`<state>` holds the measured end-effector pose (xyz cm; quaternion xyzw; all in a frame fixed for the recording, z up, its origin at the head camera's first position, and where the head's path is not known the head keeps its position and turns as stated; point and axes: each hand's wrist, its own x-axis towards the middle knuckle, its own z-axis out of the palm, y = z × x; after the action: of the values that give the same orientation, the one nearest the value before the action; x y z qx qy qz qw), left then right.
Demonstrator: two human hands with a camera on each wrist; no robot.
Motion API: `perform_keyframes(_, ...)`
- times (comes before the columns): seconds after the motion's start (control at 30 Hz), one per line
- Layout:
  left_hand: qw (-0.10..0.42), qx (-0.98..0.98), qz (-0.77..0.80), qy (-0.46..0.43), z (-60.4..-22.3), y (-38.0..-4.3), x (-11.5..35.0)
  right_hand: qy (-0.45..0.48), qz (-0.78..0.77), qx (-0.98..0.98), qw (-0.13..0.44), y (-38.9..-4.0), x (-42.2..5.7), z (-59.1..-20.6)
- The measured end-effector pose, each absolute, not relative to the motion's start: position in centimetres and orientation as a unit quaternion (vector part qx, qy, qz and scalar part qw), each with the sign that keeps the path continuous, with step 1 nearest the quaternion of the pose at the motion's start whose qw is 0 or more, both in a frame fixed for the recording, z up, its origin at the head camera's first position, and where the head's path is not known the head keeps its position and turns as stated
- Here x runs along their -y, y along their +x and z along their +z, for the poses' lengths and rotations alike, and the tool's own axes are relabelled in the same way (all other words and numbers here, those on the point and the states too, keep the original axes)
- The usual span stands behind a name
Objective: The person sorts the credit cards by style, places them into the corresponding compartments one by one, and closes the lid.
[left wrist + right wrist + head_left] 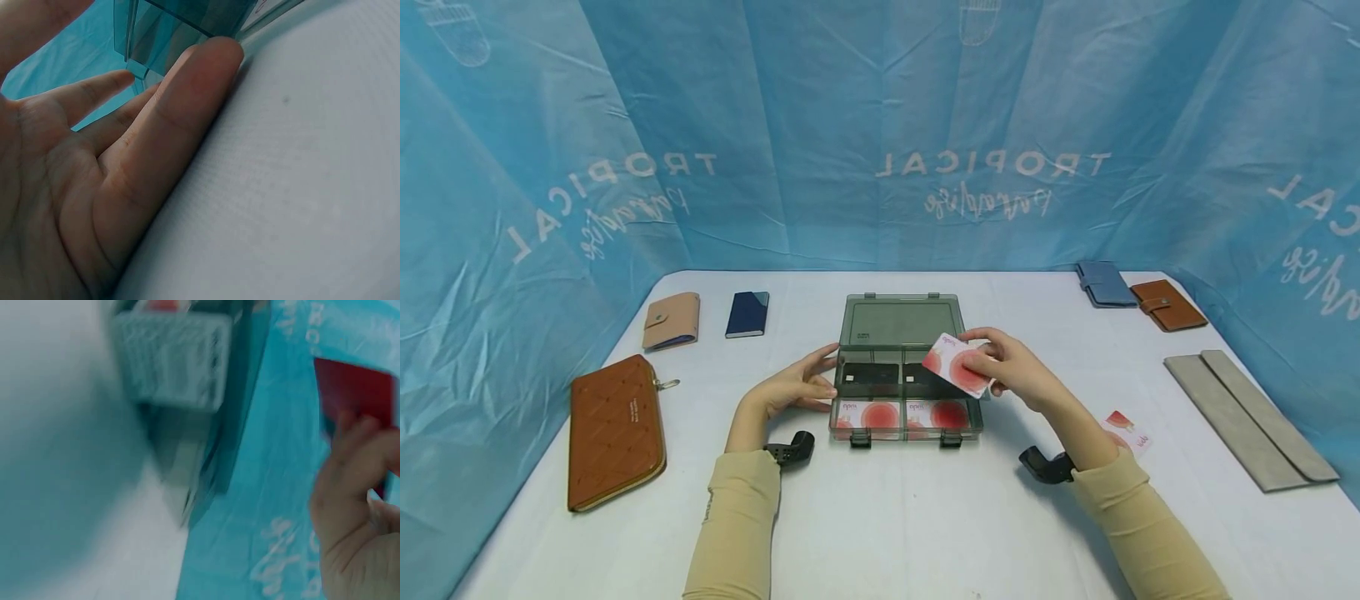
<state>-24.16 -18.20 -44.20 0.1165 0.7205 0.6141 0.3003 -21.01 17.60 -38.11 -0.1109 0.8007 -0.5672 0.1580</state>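
A clear green-grey plastic box (pixel 832 427) lies with its lid (pixel 901 323) swung back on the table. Red-and-white cards (pixel 868 414) fill its two front compartments, and black cards (pixel 870 374) lie in the two rear ones. My right hand (pixel 1018 371) pinches another red-and-white card (pixel 957 365), tilted above the rear right compartment and partly covering it. In the right wrist view the same card (pixel 356 390) shows a red face. My left hand (pixel 786 387) rests at the box's left side, its fingers fairly straight; in the left wrist view the fingertips (pixel 219 53) are right at the wall.
One loose card (pixel 1126 433) lies beside the right forearm. A brown zip wallet (pixel 613 433), a beige wallet (pixel 672 321) and a navy card holder (pixel 747 314) lie left. On the right are a blue wallet (pixel 1105 284), a brown wallet (pixel 1168 304) and a grey pouch (pixel 1240 421).
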Motion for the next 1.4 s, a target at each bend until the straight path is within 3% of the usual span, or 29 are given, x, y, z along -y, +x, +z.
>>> perform_keyframes(0.17,0.300,-0.719,0.617,0.115,-44.2,-24.2,18.2,-0.163,-0.546,-0.799,0.190,-20.6,-14.7,-37.5)
perform_keyframes(0.63,0.302,-0.709,0.625,0.127,-44.3,-24.1,18.4,-0.263,-0.359,-0.886,0.132,-19.4,-8.1,-39.5)
perform_keyframes(0.97,0.304,-0.708,0.627,0.116,-44.2,-24.2,18.3,-0.280,-0.245,-0.927,0.059,-19.2,-6.8,-40.5)
perform_keyframes(1.17,0.306,-0.711,0.621,0.120,-44.1,-24.1,18.5,-0.280,-0.193,-0.937,0.073,-18.9,-6.9,-40.4)
perform_keyframes(1.4,0.305,-0.713,0.619,0.122,-44.3,-24.2,18.4,-0.280,-0.235,-0.927,0.086,-17.9,-8.6,-39.6)
